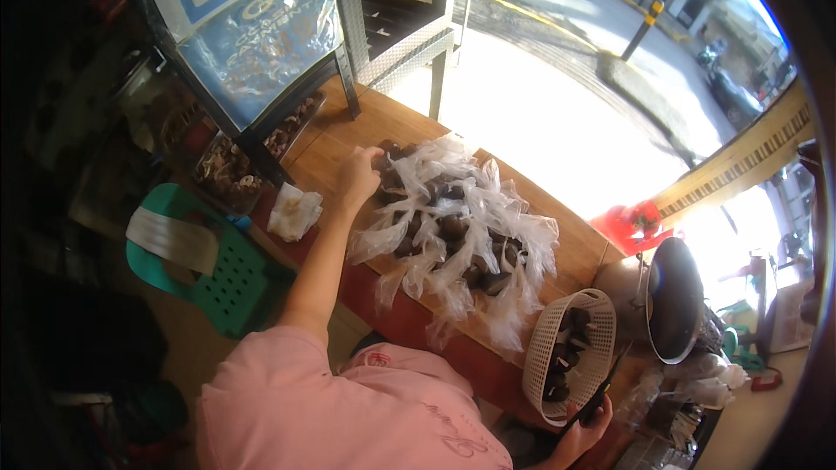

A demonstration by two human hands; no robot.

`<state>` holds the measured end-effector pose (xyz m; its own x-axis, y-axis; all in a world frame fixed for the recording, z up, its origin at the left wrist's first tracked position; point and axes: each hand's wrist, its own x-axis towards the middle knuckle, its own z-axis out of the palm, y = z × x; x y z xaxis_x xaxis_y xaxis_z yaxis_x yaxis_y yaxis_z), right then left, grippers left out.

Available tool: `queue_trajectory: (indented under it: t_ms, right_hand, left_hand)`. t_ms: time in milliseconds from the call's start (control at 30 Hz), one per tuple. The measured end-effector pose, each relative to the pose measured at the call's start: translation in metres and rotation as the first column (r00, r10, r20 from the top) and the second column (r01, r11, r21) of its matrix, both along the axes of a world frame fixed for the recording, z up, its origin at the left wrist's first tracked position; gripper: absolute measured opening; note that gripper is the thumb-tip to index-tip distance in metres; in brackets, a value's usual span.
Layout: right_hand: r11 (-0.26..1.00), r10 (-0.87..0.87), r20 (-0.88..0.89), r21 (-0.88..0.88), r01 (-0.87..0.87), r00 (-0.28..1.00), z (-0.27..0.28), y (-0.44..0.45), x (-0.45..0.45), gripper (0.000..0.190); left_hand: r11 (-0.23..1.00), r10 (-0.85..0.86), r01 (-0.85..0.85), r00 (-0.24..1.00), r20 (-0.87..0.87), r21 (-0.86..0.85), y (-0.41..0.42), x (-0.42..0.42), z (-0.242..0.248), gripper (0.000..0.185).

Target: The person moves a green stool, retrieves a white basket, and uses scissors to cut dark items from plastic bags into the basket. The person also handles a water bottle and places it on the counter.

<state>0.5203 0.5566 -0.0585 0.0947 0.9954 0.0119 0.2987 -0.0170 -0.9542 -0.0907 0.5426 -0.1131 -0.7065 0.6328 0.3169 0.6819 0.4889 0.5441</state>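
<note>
My left hand (359,173) reaches to the far left end of a pile of clear plastic bags (450,228). Its fingertips meet dark round items (390,145) there; whether they grip one is hard to tell. The bags hold similar dark items, and their loose ends spread over a wooden table (575,245). At the lower right, my right hand (591,421) grips a long, dark, knife-like tool (597,401), pointing up and away. Beside it is a white perforated plastic basket (539,339), tilted in view, with several dark pieces (567,356) inside.
Right of the basket stand a large metal pot (617,284) and a dark round lid or pan (676,300). A red plastic container (630,225) is behind. To the left are a folded cloth (294,212), a green plastic chair (228,287), a filled tray (228,173) and a framed sign (261,46).
</note>
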Motion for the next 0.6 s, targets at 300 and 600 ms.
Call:
queue_trajectory:
  t_ms: [300, 600]
  right_hand:
    - [0.999, -0.004, 0.050, 0.049, 0.001, 0.999, 0.010, 0.003, -0.016, 0.070]
    - [0.998, 0.049, -0.247, -0.019, -0.056, 0.968, 0.014, -0.016, -0.033, 0.072]
  left_hand:
    - [0.943, -0.333, 0.333, 0.943, 0.019, 0.024, 0.051, -0.049, -0.030, 0.025]
    - [0.889, -0.459, 0.279, 0.540, 0.706, 0.364, 0.037, -0.046, 0.077, 0.024]
